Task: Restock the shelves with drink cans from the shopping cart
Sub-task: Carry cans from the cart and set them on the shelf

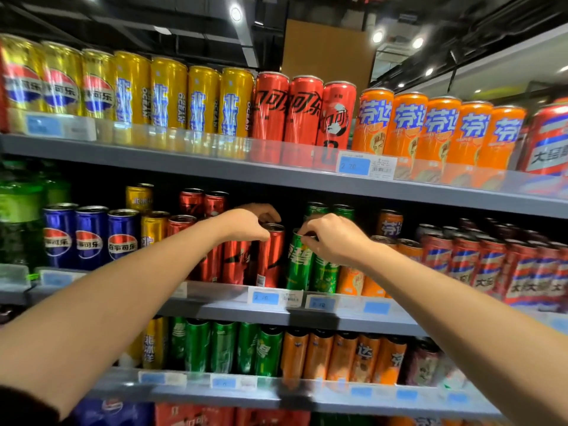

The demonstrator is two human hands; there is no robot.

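The left hand is curled over the rim of a red can; the right hand pinches the top of a green can. Both cans stand side by side at the middle shelf front. Placement is judged nearly complete; release and withdrawal are called for next. The cart is not in view.

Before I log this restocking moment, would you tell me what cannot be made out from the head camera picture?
- Shopping cart: not in the head view at all.
- Left hand: its fingertips curl over the red can, so the contact is hidden.
- Right hand: covers the green can's top.
- Price tags: digits blurred.
- Bottom-row packs: cut off by the lower edge.
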